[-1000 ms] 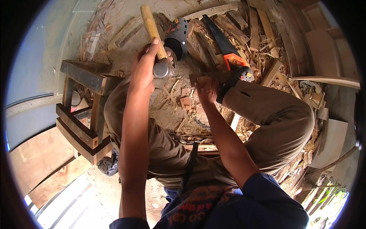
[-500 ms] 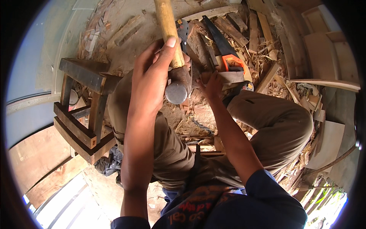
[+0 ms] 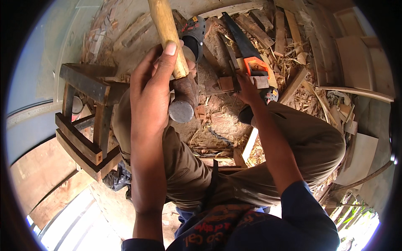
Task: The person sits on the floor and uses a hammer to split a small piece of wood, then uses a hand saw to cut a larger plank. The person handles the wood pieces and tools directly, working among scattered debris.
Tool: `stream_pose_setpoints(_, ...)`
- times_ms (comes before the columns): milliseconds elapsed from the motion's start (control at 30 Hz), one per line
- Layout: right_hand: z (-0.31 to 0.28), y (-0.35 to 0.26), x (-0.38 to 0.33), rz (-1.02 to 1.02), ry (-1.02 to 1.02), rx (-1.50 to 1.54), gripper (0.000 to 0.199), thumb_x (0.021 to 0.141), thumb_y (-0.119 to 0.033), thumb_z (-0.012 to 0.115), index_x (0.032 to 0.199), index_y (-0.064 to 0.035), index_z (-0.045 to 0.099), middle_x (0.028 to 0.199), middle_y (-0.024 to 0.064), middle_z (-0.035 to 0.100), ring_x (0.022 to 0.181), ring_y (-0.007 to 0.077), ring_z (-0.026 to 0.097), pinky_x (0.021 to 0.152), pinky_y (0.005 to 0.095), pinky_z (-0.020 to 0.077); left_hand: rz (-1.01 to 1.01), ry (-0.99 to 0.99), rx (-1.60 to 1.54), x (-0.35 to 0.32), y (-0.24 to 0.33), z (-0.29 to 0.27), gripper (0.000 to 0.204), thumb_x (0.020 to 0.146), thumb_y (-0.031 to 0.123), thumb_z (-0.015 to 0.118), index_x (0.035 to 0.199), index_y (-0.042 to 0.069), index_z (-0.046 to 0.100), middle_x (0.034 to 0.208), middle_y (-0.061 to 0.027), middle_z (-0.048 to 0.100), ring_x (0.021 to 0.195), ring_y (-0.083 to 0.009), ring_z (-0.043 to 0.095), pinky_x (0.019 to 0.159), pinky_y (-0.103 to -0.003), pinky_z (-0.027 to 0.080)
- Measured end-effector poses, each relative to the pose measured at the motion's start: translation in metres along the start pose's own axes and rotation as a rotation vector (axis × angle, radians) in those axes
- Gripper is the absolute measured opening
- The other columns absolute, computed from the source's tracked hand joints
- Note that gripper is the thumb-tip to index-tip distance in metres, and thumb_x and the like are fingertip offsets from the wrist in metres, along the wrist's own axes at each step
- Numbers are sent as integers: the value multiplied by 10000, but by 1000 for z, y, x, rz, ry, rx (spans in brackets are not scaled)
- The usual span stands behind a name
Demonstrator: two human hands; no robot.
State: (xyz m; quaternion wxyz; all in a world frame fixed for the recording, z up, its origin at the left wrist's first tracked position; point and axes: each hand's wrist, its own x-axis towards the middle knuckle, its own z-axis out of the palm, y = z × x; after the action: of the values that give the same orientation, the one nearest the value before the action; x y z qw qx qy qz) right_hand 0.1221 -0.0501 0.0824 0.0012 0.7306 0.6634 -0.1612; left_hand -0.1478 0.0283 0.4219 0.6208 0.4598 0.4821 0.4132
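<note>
My left hand is closed round the light wooden handle of a hammer, close to its rusty head. The handle points away from me, and the round steel face is turned toward me. Farther right, my right hand is closed on a short piece of wood lying low between my feet. Its fingertips are partly hidden by the hand itself. Just beyond that hand lies a handsaw with a dark blade and an orange handle.
A small dark wooden frame like a stool stands at my left. Wood offcuts and shavings cover the ground ahead and to the right. My feet wear dark clogs. Boards lean at the far right.
My left hand and the hammer have shifted left and slightly nearer to me. My right hand has slid right along the wood, uncovering its left end. The left clog shows more.
</note>
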Motion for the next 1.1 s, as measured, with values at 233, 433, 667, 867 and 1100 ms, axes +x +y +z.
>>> stream_pose_setpoints(233, -21, 18, 24, -200, 14, -56, 774, 697, -251, 859, 1364, -157, 479, 1379, 112, 489, 1320, 330, 462, 1128, 545, 320, -16, 13, -47, 1, -3, 1, 413, 980, 342, 624, 1143, -38, 626, 838, -104, 664, 748, -160, 644, 677, -275, 505)
stream_pose_setpoints(433, -19, 20, 29, -238, 97, -33, 781, 686, -198, 856, 1371, -170, 483, 1357, 106, 506, 1318, 319, 467, 1115, 538, 340, -21, 18, -56, 2, -7, 0, 448, 982, 348, 616, 1177, -54, 613, 857, -114, 658, 753, -172, 646, 695, -283, 517)
stream_pose_setpoints(667, -17, 17, 36, -143, 67, -16, 790, 683, -212, 861, 1383, -168, 497, 1361, 103, 506, 1338, 313, 448, 1110, 525, 349, -6, -3, -8, 5, -12, -1, 479, 987, 353, 602, 1214, -70, 599, 872, -131, 657, 767, -187, 651, 710, -296, 533)
stream_pose_setpoints(867, -14, 13, 37, -143, 44, -57, 783, 684, -235, 863, 1375, -159, 502, 1365, 103, 498, 1324, 321, 457, 1105, 525, 356, -11, 17, 8, 5, -13, 0, 465, 991, 339, 596, 1212, -70, 596, 859, -127, 651, 766, -184, 648, 714, -295, 530)
stream_pose_setpoints(1100, -13, 6, 27, -119, 149, -13, 738, 708, -234, 842, 1348, -111, 495, 1346, 132, 504, 1316, 327, 463, 1090, 531, 365, -28, 13, -28, 4, -17, -1, 448, 993, 327, 596, 1211, -64, 597, 860, -127, 645, 765, -186, 648, 718, -296, 538)
